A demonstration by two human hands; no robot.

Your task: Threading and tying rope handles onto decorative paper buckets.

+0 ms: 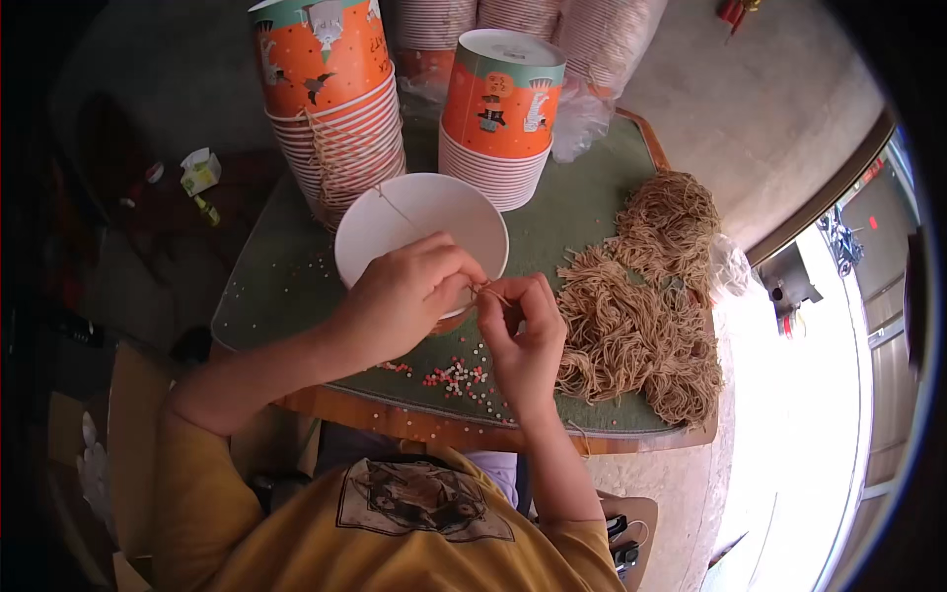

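A white paper bucket (pixel 355 247) stands in front of me, its mouth toward me. My left hand (pixel 400 296) is closed in a pinch in front of the bucket's near rim, on a thin tan string. Fingertips almost touching it, my right hand (pixel 525 335) also pinches the string. A length of this string (pixel 397 208) crosses the bucket's far rim and hangs inside. Just right of my right hand lies a heap of loose tan strings (pixel 631 326). Small red and white round pieces (pixel 464 380) are scattered below my hands. The exact fingertip grip is too small to make out.
Behind the bucket stand two stacks of orange printed paper buckets, one at left (pixel 330 89) with strings over its side, one at right (pixel 503 109). Plastic-wrapped stacks (pixel 612 39) rise farther back. The green tabletop (pixel 266 286) has a wooden edge. A tissue box (pixel 200 172) sits far left.
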